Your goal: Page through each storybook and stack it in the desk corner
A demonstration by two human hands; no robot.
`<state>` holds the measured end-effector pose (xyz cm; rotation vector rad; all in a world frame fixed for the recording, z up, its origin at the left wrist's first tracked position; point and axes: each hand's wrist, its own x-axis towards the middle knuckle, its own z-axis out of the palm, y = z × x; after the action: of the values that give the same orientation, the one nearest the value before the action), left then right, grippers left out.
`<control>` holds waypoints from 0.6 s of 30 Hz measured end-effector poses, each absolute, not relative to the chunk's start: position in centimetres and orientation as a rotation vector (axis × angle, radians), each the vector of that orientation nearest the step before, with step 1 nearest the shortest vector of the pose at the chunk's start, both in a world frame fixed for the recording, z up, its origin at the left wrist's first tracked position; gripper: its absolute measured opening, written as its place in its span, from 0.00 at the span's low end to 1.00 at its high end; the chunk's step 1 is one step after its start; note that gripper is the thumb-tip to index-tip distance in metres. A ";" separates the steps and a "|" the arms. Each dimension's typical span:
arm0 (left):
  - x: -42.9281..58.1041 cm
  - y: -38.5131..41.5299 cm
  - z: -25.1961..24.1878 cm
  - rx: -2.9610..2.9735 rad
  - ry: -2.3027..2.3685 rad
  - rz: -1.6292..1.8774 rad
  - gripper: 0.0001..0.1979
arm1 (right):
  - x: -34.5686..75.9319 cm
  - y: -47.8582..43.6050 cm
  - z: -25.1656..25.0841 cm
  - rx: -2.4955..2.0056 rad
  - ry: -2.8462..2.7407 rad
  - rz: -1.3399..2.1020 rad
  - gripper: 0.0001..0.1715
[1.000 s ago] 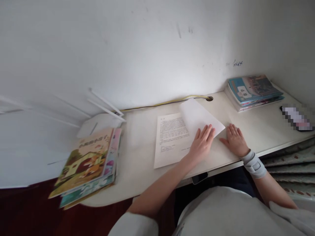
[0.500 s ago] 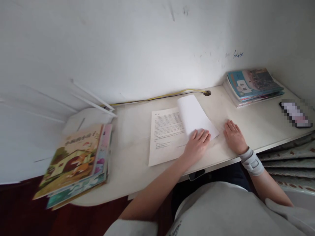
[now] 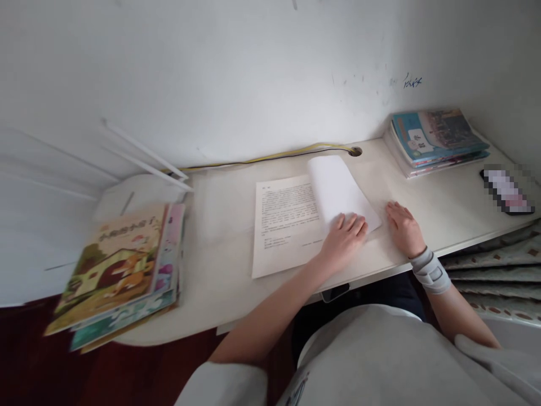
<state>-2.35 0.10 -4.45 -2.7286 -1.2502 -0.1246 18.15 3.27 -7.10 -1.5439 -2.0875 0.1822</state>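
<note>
- Sheet (image 3: pixel 287 225): a printed page lying flat on the white worktop (image 3: pixel 224 270), near the front edge and between two stacks of books. The text faces up on its left part.
- Flap (image 3: pixel 336 186): the sheet's right part is folded over, so its blank back shows. It lies aslant across the right side of the text.
- Left hand (image 3: pixel 344 237): open and palm down, fingers stretched and close together. It rests on the near end of the flap and grasps nothing.
- Right hand (image 3: pixel 401 225): open and palm down on the bare worktop, just beside the flap's right corner, holding nothing. Whether the thumb touches the paper cannot be told.
- Brace (image 3: pixel 431 272): a grey band wrapped round the right wrist.
- Left stack (image 3: pixel 118 270): picture books overhanging the worktop's front left edge, well apart from the sheet.
- Right stack (image 3: pixel 437 141): books with blue covers in the back right corner, against the wall (image 3: pixel 253 73).
- Cable (image 3: pixel 274 159): yellow, running along the foot of the wall to a hole (image 3: pixel 356 151) just behind the flap.
- Rods (image 3: pixel 143 155): thin and white, slanting behind the left stack. The pale object under them is too washed out to identify.
- Dark object (image 3: pixel 507 192): lies at the worktop's right edge, blurred.
</note>
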 end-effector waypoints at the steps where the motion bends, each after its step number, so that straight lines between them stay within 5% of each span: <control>1: -2.2 0.1 -4.3 -2.734 -1.252 -0.128 0.17 | 18.2 3.3 -7.1 -1.545 -2.082 0.198 0.23; 18: -2.0 -1.6 -3.4 -2.989 -1.101 -0.213 0.16 | 17.5 2.9 -7.1 -1.625 -2.258 -0.028 0.26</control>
<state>-2.03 -1.60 -3.36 -2.9890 -1.1010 -0.2125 17.51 2.90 -7.08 -1.6252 -2.2578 -0.0282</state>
